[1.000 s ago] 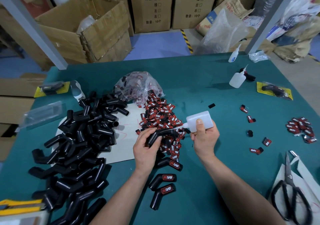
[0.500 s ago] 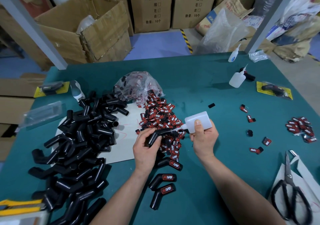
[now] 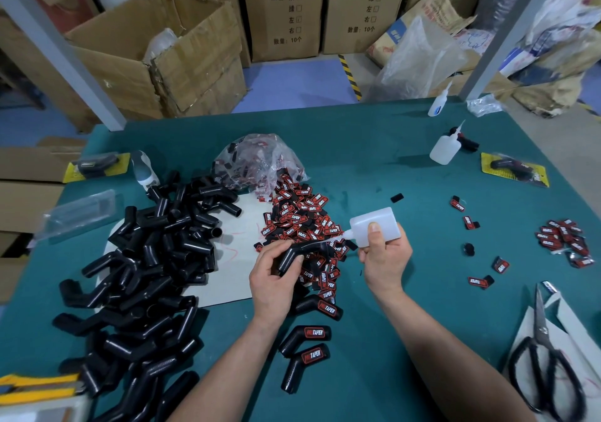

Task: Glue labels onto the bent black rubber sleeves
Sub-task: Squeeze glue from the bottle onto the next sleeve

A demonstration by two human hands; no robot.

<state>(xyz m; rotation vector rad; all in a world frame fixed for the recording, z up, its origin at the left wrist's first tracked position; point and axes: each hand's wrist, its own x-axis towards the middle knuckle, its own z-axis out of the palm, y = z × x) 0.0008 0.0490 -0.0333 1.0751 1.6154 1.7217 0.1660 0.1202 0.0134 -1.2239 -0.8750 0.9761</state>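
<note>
My left hand grips a bent black rubber sleeve over the middle of the green table. My right hand holds a white glue bottle tipped leftward, its nozzle at the sleeve's upper arm. Beneath and behind the hands spreads a heap of red-and-black labels. Three sleeves with labels on them lie just in front of my left hand. A big pile of bare sleeves fills the left side.
A clear bag of labels lies behind the heap. Two more glue bottles stand at the back right, loose labels lie at the right, black scissors at the front right. Cardboard boxes stand beyond the table.
The glue bottle in my right hand has shifted slightly along the sleeve; my left hand keeps the sleeve in the same place.
</note>
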